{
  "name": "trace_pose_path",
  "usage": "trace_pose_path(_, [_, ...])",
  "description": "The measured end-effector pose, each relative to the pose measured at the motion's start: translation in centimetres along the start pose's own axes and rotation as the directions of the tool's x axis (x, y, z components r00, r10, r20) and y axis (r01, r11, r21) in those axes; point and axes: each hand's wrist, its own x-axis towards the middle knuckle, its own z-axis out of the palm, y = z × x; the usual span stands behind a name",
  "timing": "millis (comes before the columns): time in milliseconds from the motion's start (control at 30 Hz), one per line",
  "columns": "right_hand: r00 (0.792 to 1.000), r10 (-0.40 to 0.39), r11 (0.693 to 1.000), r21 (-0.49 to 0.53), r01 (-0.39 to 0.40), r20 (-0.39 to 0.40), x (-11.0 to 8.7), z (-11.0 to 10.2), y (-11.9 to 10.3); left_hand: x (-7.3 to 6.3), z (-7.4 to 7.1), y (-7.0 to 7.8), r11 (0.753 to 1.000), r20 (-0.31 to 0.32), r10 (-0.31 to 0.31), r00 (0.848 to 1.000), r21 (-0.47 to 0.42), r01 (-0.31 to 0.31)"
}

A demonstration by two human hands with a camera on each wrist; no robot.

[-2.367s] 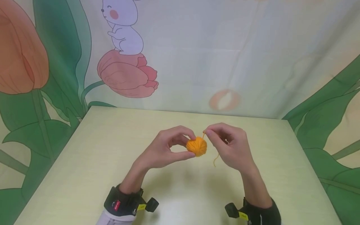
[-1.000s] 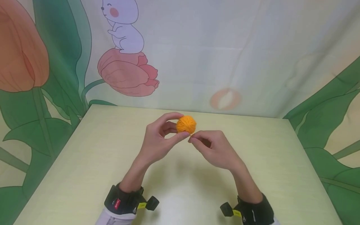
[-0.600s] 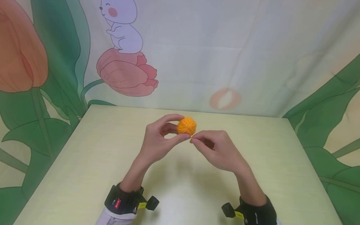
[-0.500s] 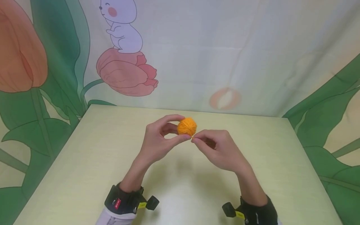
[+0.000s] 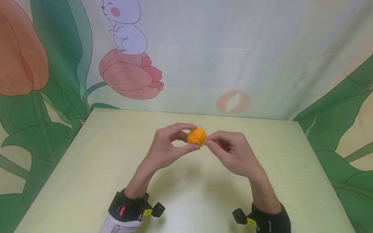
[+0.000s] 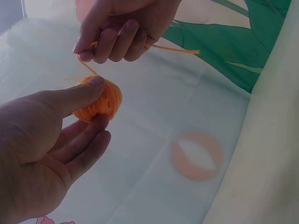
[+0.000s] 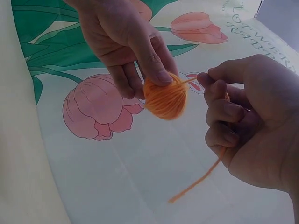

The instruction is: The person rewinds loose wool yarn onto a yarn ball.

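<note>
A small ball of orange yarn point(image 5: 196, 137) is held above the table, gripped between the thumb and fingers of my left hand point(image 5: 169, 147). Close on its right, my right hand point(image 5: 233, 150) pinches the yarn strand between thumb and forefinger. In the right wrist view a short stretch of strand point(image 7: 189, 81) runs from the ball point(image 7: 166, 100) to those fingertips. The strand passes through the curled fingers, and its loose tail point(image 7: 194, 185) hangs below the hand. From the left wrist side, the tail point(image 6: 177, 48) sticks out past the right hand's little finger.
Below the hands is a pale yellow table point(image 5: 96, 155). A curtain point(image 5: 204, 58) printed with tulips, leaves and a white rabbit hangs behind and at both sides. Each wrist wears a black strap with a small camera, such as the left one point(image 5: 158, 210).
Over the last second both hands have moved a little right and toward the person. The ball has turned, and the right hand has come from below the ball to its right side, still pinching the strand.
</note>
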Motion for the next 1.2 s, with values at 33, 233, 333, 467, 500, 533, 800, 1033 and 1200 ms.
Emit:
trace_pose_path(33, [1.0,-0.003,1.0,0.0,0.003,-0.004,0.0,-0.1,-0.1,0.0,0.0,0.0,1.0,0.014,0.003,1.0,0.012,-0.003])
trace_pose_path(233, [0.998,-0.006,1.0,0.015,0.007,-0.06,0.1,-0.4,0.0,0.1,-0.1,0.2,0.998,0.096,0.022,0.995,0.052,-0.027])
trace_pose_path(333, [0.996,-0.015,1.0,0.023,0.018,-0.09,0.2,-0.4,0.2,0.1,-0.1,0.3,0.999,0.147,0.029,0.989,0.038,-0.035])
trace_pose_path(467, [0.994,-0.026,0.999,0.025,0.029,-0.106,0.4,-0.5,0.7,0.1,-0.2,0.5,0.999,0.203,0.042,0.978,0.003,-0.044])
trace_pose_path(500, [0.994,-0.025,0.999,0.022,0.028,-0.106,0.4,-0.5,0.8,0.1,-0.2,0.5,0.999,0.213,0.044,0.976,-0.006,-0.044])
trace_pose_path(533, [0.994,-0.023,0.999,0.02,0.025,-0.108,0.5,-0.5,0.9,0.1,-0.2,0.6,0.999,0.22,0.046,0.974,-0.019,-0.042])
trace_pose_path(800, [0.992,0.028,0.999,0.037,-0.024,-0.12,0.8,-0.2,2.4,0.1,-0.3,1.1,0.985,0.234,0.046,0.971,-0.175,-0.004])
trace_pose_path(1033, [0.994,0.104,0.986,0.136,-0.097,-0.044,1.1,0.2,3.3,0.3,-0.2,1.2,0.964,0.195,0.052,0.979,-0.266,0.002])
trace_pose_path(1200, [0.989,0.145,0.973,0.178,-0.144,0.005,1.3,0.5,3.5,0.3,0.0,1.4,0.956,0.139,0.052,0.989,-0.292,-0.01])
